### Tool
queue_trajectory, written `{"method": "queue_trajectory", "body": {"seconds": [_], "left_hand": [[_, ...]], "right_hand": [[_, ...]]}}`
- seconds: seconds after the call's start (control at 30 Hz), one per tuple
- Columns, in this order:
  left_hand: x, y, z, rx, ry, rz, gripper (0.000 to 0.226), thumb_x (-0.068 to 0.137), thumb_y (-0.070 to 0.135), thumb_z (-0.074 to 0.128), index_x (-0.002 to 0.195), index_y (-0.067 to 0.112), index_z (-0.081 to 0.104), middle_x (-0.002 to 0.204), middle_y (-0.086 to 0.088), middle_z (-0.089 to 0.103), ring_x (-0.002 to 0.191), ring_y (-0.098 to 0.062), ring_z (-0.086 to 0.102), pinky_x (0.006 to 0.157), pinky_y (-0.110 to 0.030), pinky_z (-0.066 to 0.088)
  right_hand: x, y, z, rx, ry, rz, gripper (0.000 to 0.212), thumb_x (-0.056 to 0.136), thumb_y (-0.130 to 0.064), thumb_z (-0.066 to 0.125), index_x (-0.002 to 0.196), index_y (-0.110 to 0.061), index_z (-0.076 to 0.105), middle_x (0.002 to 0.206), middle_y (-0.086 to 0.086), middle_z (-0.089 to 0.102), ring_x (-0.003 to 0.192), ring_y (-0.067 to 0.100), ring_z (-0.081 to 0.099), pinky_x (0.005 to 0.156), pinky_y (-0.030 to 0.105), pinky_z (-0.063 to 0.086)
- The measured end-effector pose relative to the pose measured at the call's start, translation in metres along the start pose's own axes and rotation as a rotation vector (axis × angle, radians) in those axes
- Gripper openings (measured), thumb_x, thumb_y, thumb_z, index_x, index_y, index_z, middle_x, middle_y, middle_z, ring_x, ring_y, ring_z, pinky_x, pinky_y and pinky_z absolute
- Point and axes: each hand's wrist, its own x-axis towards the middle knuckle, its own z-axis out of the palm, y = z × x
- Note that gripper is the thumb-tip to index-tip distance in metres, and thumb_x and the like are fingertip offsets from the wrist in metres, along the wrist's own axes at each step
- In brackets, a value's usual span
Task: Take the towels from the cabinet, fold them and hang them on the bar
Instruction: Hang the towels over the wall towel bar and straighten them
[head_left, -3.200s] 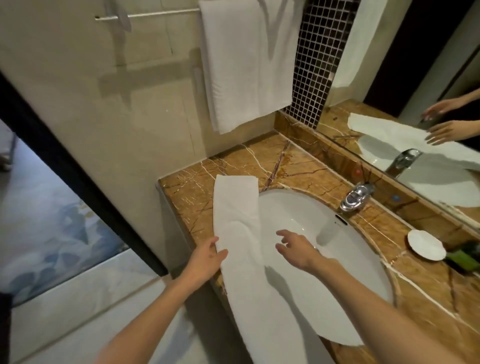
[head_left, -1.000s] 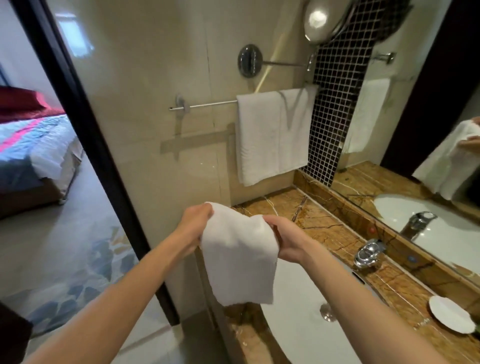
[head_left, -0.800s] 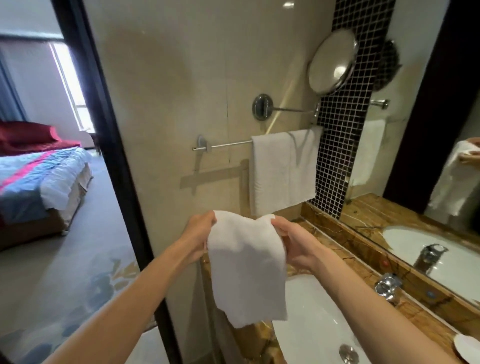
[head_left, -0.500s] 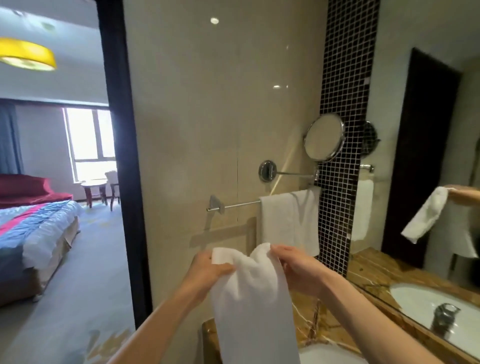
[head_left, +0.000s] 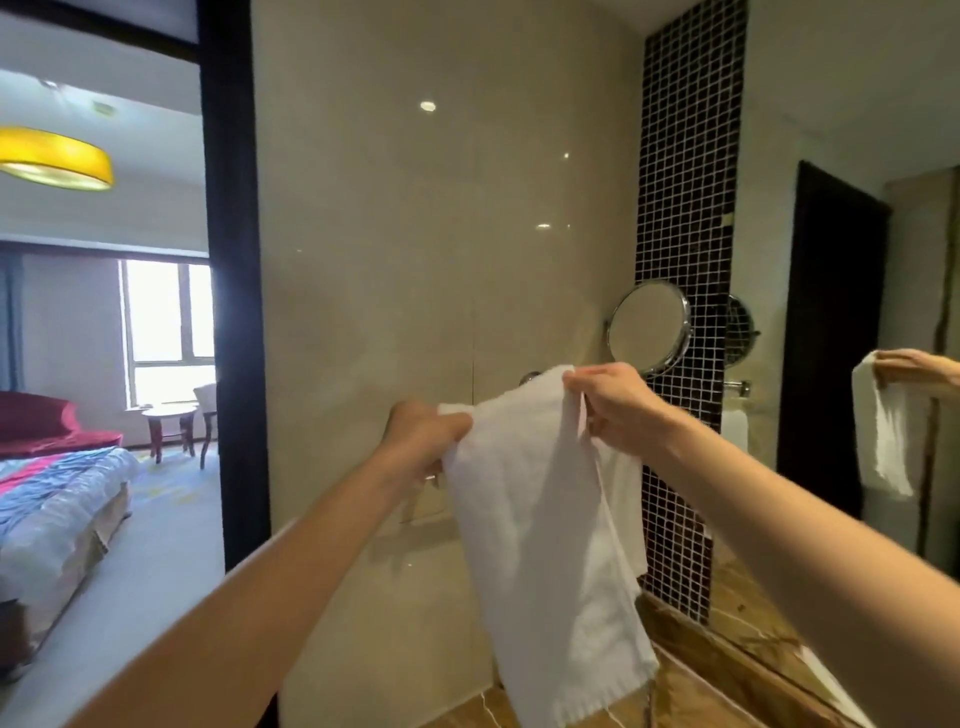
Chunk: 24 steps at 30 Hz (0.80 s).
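Left hand (head_left: 426, 439), right hand (head_left: 615, 408): each grip pinched on folded towel (head_left: 535, 530) top corners. Hold edge taut, level; drape halves evenly over bar.

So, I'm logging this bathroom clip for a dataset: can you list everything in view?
held towel: one, white, held up before the beige wall
second towel: one, white, mostly hidden behind the held towel
round mirror: one, chrome-rimmed, on that wall, upper right of the held towel
mosaic tiles: one strip, black, right of that wall
wall mirror: one, far right, reflecting the towel
counter: one, brown marble, bottom right
bed: one, blue and pink cover, through the doorway at left
ceiling lamp: one, yellow, upper left
left hand: one, grips the towel's left top edge
right hand: one, pinches its right top edge, higher
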Motion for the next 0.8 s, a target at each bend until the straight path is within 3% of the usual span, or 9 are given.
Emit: {"method": "queue_trajectory", "body": {"seconds": [0.07,0.1,0.2,0.3,0.37,0.47,0.63,0.8], "left_hand": [[0.018,0.022,0.003,-0.029,-0.03,0.045,0.013,0.077,-0.006,0.058,0.069,0.003,0.062,0.067,-0.011,0.06,0.053,-0.016,0.057,0.049,-0.024,0.047],[0.027,0.033,0.004,-0.052,-0.04,0.07,0.018,0.078,-0.009,0.055,0.067,0.003,0.063,0.061,-0.006,0.061,0.048,-0.012,0.057,0.044,-0.02,0.047],[0.057,0.065,0.005,-0.107,-0.046,0.11,0.029,0.079,-0.01,0.049,0.058,0.008,0.054,0.043,0.001,0.053,0.038,-0.007,0.052,0.04,-0.017,0.044],[0.09,0.087,0.005,-0.133,-0.122,0.153,0.026,0.076,-0.004,0.05,0.061,0.014,0.06,0.059,-0.002,0.055,0.053,-0.015,0.054,0.048,-0.019,0.046],[0.108,0.094,0.008,-0.127,-0.167,0.196,0.028,0.075,-0.004,0.05,0.08,0.017,0.068,0.071,-0.003,0.063,0.061,-0.016,0.057,0.051,-0.019,0.048],[0.137,0.095,0.016,-0.121,-0.159,0.248,0.041,0.074,-0.009,0.048,0.103,0.015,0.064,0.086,-0.006,0.066,0.07,-0.02,0.059,0.057,-0.023,0.047],[0.171,0.076,0.025,-0.162,-0.122,0.221,0.049,0.072,-0.016,0.042,0.115,0.001,0.057,0.098,-0.018,0.062,0.082,-0.028,0.058,0.066,-0.03,0.046],[0.201,0.053,0.027,-0.183,-0.121,0.149,0.046,0.07,-0.014,0.04,0.106,0.008,0.059,0.097,-0.017,0.06,0.081,-0.027,0.054,0.063,-0.029,0.043]], "right_hand": [[0.022,-0.019,0.0,0.005,0.021,-0.049,0.033,0.093,-0.004,0.053,0.108,0.024,0.052,0.076,0.013,0.041,0.055,0.022,0.04,0.054,0.033,0.033],[0.033,-0.028,0.0,0.017,0.021,-0.074,0.029,0.092,-0.003,0.053,0.11,0.02,0.055,0.084,0.011,0.04,0.06,0.024,0.039,0.06,0.035,0.031],[0.072,-0.052,-0.005,0.051,0.012,-0.142,0.041,0.088,0.002,0.055,0.121,0.021,0.042,0.095,0.008,0.038,0.077,0.025,0.035,0.067,0.038,0.028],[0.114,-0.07,-0.009,0.061,0.043,-0.17,0.039,0.085,0.003,0.056,0.122,0.015,0.051,0.091,0.006,0.045,0.069,0.025,0.035,0.061,0.034,0.029],[0.14,-0.077,-0.007,0.104,0.06,-0.184,0.042,0.084,0.005,0.056,0.124,0.015,0.049,0.103,0.006,0.054,0.078,0.025,0.041,0.066,0.034,0.033],[0.173,-0.077,-0.002,0.133,0.035,-0.155,0.037,0.084,0.006,0.055,0.12,0.009,0.059,0.099,0.013,0.056,0.085,0.026,0.052,0.074,0.036,0.042],[0.216,-0.055,0.012,0.108,0.058,-0.083,0.033,0.081,0.001,0.056,0.114,0.001,0.062,0.095,0.011,0.051,0.083,0.024,0.051,0.067,0.033,0.041],[0.246,-0.027,0.019,0.101,0.045,-0.058,0.031,0.08,0.001,0.054,0.11,-0.001,0.063,0.095,0.008,0.049,0.084,0.023,0.049,0.068,0.033,0.038]]}}
